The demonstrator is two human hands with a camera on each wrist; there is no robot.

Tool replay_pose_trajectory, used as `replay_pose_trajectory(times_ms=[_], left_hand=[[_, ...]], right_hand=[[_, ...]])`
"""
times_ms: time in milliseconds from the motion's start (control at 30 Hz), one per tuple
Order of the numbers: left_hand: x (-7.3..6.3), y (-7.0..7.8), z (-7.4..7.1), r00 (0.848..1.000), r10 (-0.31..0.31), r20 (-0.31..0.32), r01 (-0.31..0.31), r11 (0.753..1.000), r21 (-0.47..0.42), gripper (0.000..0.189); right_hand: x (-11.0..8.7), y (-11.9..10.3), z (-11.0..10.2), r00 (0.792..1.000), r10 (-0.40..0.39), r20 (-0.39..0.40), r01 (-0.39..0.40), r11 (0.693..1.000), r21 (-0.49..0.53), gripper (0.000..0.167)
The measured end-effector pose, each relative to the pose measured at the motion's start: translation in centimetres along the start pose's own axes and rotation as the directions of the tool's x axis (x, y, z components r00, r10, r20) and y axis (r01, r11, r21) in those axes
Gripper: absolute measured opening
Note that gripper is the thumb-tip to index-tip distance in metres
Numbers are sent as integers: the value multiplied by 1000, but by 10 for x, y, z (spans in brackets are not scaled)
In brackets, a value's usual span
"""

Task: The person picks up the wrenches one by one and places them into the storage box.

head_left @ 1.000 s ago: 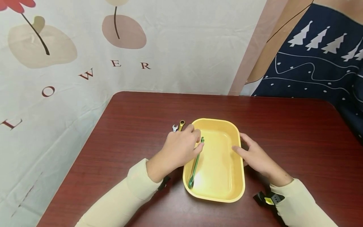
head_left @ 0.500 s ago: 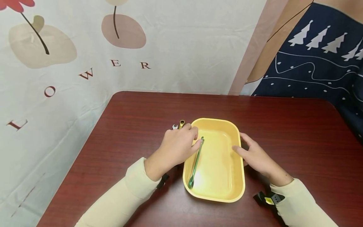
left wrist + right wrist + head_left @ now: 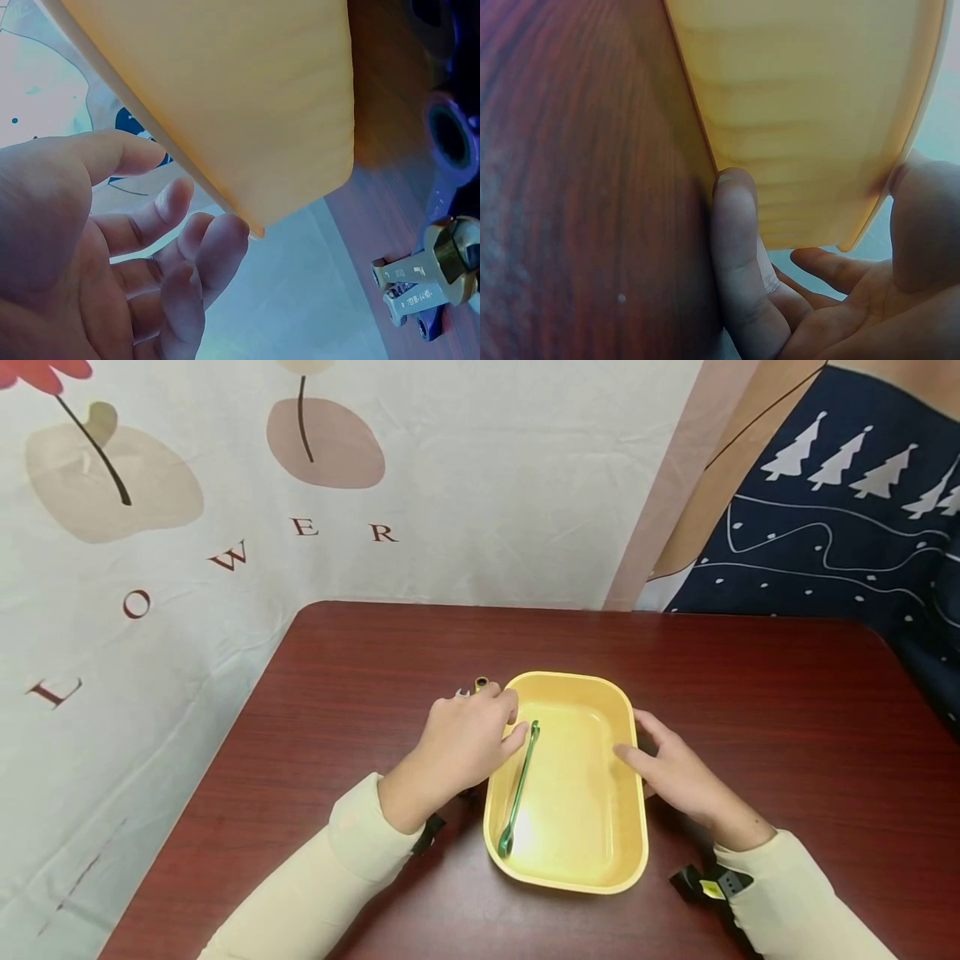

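A yellow plastic tray [image 3: 570, 810] stands on the table, with a green wrench [image 3: 517, 793] lying along its left inner side. My left hand [image 3: 461, 739] hovers at the tray's left rim, fingers loosely bent and holding nothing. In the left wrist view its fingertips [image 3: 225, 240] are close to the rim; whether they touch cannot be told. My right hand [image 3: 678, 777] grips the tray's right side, thumb at the rim and fingers against the outer wall [image 3: 795, 150]. Beyond the left hand, a gold wrench end [image 3: 482, 682] and a silver wrench end [image 3: 462, 692] show; the hand hides the rest.
The left wrist view shows several wrenches beside the tray, among them a purple wrench [image 3: 450, 150] and a gold one [image 3: 405, 271]. They lie on the dark red wooden table [image 3: 765, 710]. A printed cloth [image 3: 510, 485] hangs behind the table's far edge.
My left hand has drawn away leftward from the green wrench, which stays in the tray and shows more fully. It now covers more of the wrenches outside. My right hand has stayed put.
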State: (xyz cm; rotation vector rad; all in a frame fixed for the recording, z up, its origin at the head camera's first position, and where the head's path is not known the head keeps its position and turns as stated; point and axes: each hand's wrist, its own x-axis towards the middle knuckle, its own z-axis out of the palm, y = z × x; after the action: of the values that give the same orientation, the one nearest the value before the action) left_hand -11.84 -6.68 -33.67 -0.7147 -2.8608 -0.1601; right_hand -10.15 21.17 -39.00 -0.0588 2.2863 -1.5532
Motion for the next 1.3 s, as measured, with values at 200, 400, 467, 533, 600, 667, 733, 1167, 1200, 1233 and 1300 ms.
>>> replay_pose_trajectory(times_ms=[200,400,467,533,600,667,733,1167,1200,1233,1300], left_hand=[[1,-2,-1,1000,-9,16,9,1000,-4,21],[3,-6,-4,996,-56,63,57,998,-16,20],[4,-7,-5,995,-68,72,70,997,-22,20],[4,-9,-5,994,-80,77,82,996,-30,19],[5,-10,-5,993,-86,78,89,995,-34,19],[5,-11,-5,993,-91,77,94,995,-37,19],[6,-12,-5,993,-94,77,97,995,-38,20],[8,-19,-6,987,-134,88,138,990,-41,20],[8,-19,-6,986,-137,91,141,989,-39,20],[8,-20,-6,986,-140,95,144,989,-37,20],[9,-21,-6,984,-146,103,150,988,-32,20]], right_hand=[[0,0,0,1000,1,2,-1,1000,-3,66],[0,0,0,1000,-5,3,5,1000,2,66],[0,0,0,1000,-7,3,7,1000,0,66],[0,0,0,1000,-10,3,10,1000,-1,65],[0,0,0,1000,-11,2,11,1000,-1,65],[0,0,0,1000,-10,0,10,1000,1,64],[1,0,0,1000,-8,-3,9,1000,3,64],[1,1,0,1000,-3,-5,3,1000,0,63],[1,1,0,1000,-4,-5,4,1000,0,63],[1,1,0,1000,-5,-6,5,1000,0,63],[1,1,0,1000,-6,-7,6,1000,-2,63]])
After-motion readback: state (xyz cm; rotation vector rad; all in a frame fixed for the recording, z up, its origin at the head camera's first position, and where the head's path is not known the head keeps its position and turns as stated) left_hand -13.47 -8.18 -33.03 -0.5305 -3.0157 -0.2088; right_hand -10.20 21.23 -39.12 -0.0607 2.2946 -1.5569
